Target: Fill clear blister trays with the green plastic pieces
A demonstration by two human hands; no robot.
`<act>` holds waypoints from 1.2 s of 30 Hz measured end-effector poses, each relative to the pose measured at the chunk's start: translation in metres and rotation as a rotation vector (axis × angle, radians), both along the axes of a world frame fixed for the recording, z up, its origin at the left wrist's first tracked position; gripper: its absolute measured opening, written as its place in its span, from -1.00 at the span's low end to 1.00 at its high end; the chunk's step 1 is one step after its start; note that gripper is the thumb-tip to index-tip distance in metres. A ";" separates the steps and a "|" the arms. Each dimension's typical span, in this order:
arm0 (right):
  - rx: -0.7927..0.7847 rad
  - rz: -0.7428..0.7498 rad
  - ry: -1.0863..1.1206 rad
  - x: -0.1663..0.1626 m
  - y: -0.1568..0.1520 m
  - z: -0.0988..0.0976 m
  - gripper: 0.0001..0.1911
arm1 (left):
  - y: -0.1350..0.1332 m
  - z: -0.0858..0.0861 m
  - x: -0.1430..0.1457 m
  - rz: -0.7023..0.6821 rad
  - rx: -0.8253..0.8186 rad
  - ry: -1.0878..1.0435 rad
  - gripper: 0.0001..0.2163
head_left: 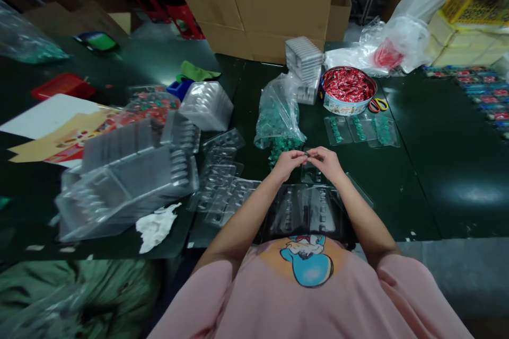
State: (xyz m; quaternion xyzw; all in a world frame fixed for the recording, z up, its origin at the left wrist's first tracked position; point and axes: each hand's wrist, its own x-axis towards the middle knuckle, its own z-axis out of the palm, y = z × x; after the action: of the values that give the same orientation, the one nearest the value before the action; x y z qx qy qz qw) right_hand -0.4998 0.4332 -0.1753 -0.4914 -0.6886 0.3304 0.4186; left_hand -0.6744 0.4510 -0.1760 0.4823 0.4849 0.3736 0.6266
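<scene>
My left hand [289,162] and my right hand [326,161] meet over the dark green table [417,169], fingertips pinched together on a tiny dark item [307,154] that I cannot make out. Below them lie clear plastic blister trays [306,209]. Just beyond my left hand sits a clear bag of small green pieces [278,116], with some green pieces spilled at its base. Three filled blister trays [361,130] lie to the right of the bag.
A round tin of red wrapped sweets [348,90] stands behind, with scissors [377,104] beside it. Stacks of clear trays [131,180] pile up at the left, and a crumpled white tissue [156,226] lies near the front edge. Cardboard boxes [258,5] stand at the back.
</scene>
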 end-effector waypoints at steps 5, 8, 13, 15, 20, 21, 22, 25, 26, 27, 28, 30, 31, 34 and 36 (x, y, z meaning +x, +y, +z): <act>-0.023 -0.023 0.035 -0.003 0.003 -0.004 -0.83 | 0.003 -0.011 0.004 0.057 0.075 0.081 -0.78; -0.075 -0.038 0.072 -0.005 0.003 -0.004 -0.85 | 0.005 -0.018 0.006 0.077 0.143 0.166 -0.83; -0.200 -0.101 0.183 -0.004 0.005 -0.007 -0.90 | 0.001 -0.010 0.006 -0.002 0.261 0.276 -0.86; -0.216 -0.138 0.160 -0.001 0.004 -0.006 -0.91 | 0.000 0.000 0.005 -0.010 0.474 0.366 -0.82; -0.211 -0.121 0.056 0.008 0.001 -0.001 -0.93 | 0.004 0.017 -0.002 -0.322 1.051 0.551 -0.82; -0.223 -0.112 0.047 0.009 0.000 -0.001 -0.93 | 0.005 0.018 -0.003 -0.387 1.089 0.585 -0.81; -0.244 -0.104 0.046 0.011 0.000 -0.001 -0.92 | 0.006 0.019 -0.004 -0.432 1.110 0.621 -0.80; -0.325 -0.083 0.105 0.013 -0.001 -0.005 -0.90 | 0.008 0.020 -0.003 -0.523 1.122 0.734 -0.81; -0.349 -0.072 0.147 0.014 -0.001 -0.007 -0.89 | 0.007 0.020 -0.003 -0.548 1.120 0.761 -0.82; -0.373 -0.057 0.197 0.014 -0.001 -0.008 -0.88 | 0.007 0.021 -0.002 -0.567 1.117 0.780 -0.83; -0.397 -0.040 0.249 0.014 -0.002 -0.010 -0.87 | 0.006 0.022 -0.001 -0.581 1.115 0.787 -0.83; -0.445 -0.015 0.345 0.012 -0.003 -0.011 -0.85 | 0.006 0.023 0.001 -0.597 1.124 0.766 -0.84; -0.467 -0.010 0.386 0.012 -0.004 -0.010 -0.84 | 0.005 0.023 0.002 -0.603 1.134 0.743 -0.84; -0.520 -0.030 0.482 0.011 -0.007 -0.008 -0.83 | 0.004 0.025 0.002 -0.589 1.150 0.648 -0.83; -0.564 -0.055 0.529 0.012 -0.010 -0.006 -0.82 | 0.002 0.025 0.002 -0.538 1.111 0.571 -0.84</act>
State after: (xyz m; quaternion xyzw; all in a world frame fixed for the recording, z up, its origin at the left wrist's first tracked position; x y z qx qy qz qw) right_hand -0.4882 0.4234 -0.1809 -0.5031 -0.4256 0.6108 0.4390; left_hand -0.6728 0.4530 -0.1509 0.9162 0.2306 0.2562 0.2043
